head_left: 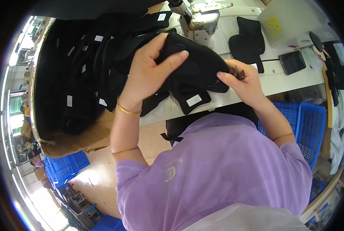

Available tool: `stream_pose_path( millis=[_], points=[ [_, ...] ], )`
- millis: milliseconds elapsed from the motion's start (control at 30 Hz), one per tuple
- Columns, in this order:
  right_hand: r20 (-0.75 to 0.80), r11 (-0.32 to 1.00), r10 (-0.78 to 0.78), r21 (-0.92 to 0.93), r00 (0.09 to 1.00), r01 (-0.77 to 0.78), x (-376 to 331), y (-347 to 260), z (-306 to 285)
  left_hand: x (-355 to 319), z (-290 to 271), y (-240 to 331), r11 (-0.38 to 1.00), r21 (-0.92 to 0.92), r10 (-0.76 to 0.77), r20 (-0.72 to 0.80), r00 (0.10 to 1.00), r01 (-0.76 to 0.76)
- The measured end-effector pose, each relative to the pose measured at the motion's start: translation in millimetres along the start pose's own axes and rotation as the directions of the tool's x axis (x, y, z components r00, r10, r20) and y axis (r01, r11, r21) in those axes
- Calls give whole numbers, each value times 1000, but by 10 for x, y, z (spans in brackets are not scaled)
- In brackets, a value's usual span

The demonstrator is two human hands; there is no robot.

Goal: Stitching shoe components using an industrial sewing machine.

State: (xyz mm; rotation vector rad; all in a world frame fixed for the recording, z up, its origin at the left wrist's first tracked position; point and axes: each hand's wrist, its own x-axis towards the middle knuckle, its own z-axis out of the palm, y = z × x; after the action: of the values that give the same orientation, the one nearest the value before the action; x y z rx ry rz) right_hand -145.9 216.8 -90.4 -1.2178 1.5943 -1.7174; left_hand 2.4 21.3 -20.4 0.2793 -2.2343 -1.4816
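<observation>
Between my hands I hold up a black padded fabric piece [202, 63] with a curved, stitched edge. My left hand [151, 71], with a gold bangle at the wrist, grips its left end, thumb lying on top. My right hand [247, 82] pinches the right end between thumb and fingers. Small dark metal tips, perhaps thread snips [238, 73], stick out from the right hand's fingers. Below the held piece, another black fabric piece with a white label [194, 101] lies on the table edge. Behind stands the sewing machine [199, 25].
A large cardboard box [72, 145] at left holds many labelled black pieces. Two black pieces [247, 44] lie right of the machine. A white plastic bin [291, 23] and a phone [292, 62] rest on the white table [274, 79]. Blue crates [310, 131] stand below right.
</observation>
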Motion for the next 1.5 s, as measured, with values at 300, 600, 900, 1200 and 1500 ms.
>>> stream_pose_path(
  millis=[300, 600, 900, 1200, 1500],
  points=[
    [-47, 977, -105, -192, 993, 94, 298, -254, 217, 624, -401, 22, 989, -48, -129, 183, 975, 139],
    [-145, 1000, 26, 21, 989, -23, 487, -357, 314, 1182, -1042, -663, 943, -58, 309, 519, 797, -327],
    [-59, 998, -45, -53, 997, 42, 479, -398, 238, 819, -242, -26, 866, 496, 95, -287, 953, 63],
    [-48, 999, 39, -18, 998, -40, 472, -467, 288, 220, -115, -304, -84, 842, 830, 355, 430, -532],
    [-67, 1000, -19, 8, 998, 20, 664, -368, 318, 393, -133, -413, -46, 850, 846, 313, 432, -526]
  ],
)
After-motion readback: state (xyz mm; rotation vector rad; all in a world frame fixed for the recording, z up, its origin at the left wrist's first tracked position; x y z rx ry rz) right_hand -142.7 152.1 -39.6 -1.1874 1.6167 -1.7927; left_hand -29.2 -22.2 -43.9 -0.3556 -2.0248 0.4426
